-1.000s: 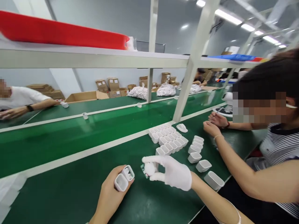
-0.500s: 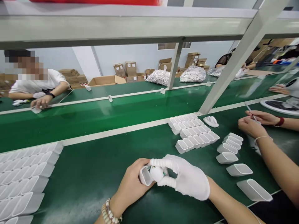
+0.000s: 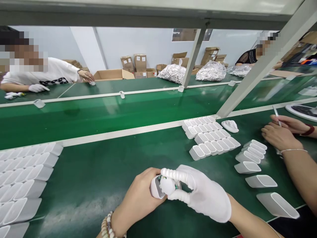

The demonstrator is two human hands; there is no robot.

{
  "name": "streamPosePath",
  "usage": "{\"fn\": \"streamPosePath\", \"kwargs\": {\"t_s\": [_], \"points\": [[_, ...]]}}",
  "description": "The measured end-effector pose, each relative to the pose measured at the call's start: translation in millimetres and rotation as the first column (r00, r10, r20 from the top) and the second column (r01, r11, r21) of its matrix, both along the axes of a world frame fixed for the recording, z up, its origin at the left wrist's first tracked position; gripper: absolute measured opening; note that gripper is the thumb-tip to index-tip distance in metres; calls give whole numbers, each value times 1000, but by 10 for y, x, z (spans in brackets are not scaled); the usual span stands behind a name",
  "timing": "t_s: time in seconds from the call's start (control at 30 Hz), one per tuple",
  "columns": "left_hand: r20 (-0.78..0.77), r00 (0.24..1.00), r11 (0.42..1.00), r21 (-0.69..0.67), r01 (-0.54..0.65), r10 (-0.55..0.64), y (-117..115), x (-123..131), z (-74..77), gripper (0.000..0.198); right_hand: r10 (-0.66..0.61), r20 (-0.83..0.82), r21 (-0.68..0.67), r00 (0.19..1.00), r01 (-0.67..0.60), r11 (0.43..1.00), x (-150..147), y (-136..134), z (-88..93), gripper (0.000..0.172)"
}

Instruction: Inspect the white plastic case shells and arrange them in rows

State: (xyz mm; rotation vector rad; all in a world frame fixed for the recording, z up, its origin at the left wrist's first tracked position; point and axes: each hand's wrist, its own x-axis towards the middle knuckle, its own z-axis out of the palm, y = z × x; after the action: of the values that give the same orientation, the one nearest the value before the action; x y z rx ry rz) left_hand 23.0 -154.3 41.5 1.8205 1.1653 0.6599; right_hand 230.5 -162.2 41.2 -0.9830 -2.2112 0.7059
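My bare left hand (image 3: 140,195), with a beaded bracelet at the wrist, is wrapped round a white oval plastic housing (image 3: 155,187). The open end of the housing faces right. My right hand (image 3: 198,191), in a white glove, pinches a small assembly with a round white disc (image 3: 167,185) and bits of green circuit board between thumb and fingers. The assembly sits at the mouth of the housing, its left edge overlapping the opening. How deep it reaches inside is hidden.
Rows of white housings (image 3: 29,185) stand at the left, more housings (image 3: 210,137) right of centre. Loose ones (image 3: 278,205) lie at the right beside a co-worker's hands (image 3: 284,132). A green conveyor (image 3: 111,112) runs behind, under a metal frame (image 3: 195,56). Another person (image 3: 49,76) sits opposite.
The camera view has tilted and shifted slightly. My hands keep their holds, the disc assembly close against the housing. The person opposite has moved an arm from the conveyor edge toward the cardboard box.
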Motion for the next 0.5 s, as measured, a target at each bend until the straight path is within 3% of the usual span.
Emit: {"fn": "streamPosePath", "kwargs": {"t_s": [0.13, 0.27, 0.4, 0.5], "points": [[-46, 999, 998, -63, -28, 25, 27, 4, 17, 26, -49, 92, -99, 995, 58, 993, -26, -17, 50, 17], [-69, 997, 994, -104, -44, 37, 37, 9, 25, 27, -84, 177, -149, 981, 111, 983, -68, -25, 100, 14], [-75, 997, 993, -117, -31, 22, 13, 8, 43, 23, -75, 139, -104, 987, 90, 990, -100, -40, 123, 11], [-71, 997, 991, -131, -29, 20, 5, 5, 63, 19, -56, 86, 8, 995, 55, 998, -115, -43, 142, 7]]}}
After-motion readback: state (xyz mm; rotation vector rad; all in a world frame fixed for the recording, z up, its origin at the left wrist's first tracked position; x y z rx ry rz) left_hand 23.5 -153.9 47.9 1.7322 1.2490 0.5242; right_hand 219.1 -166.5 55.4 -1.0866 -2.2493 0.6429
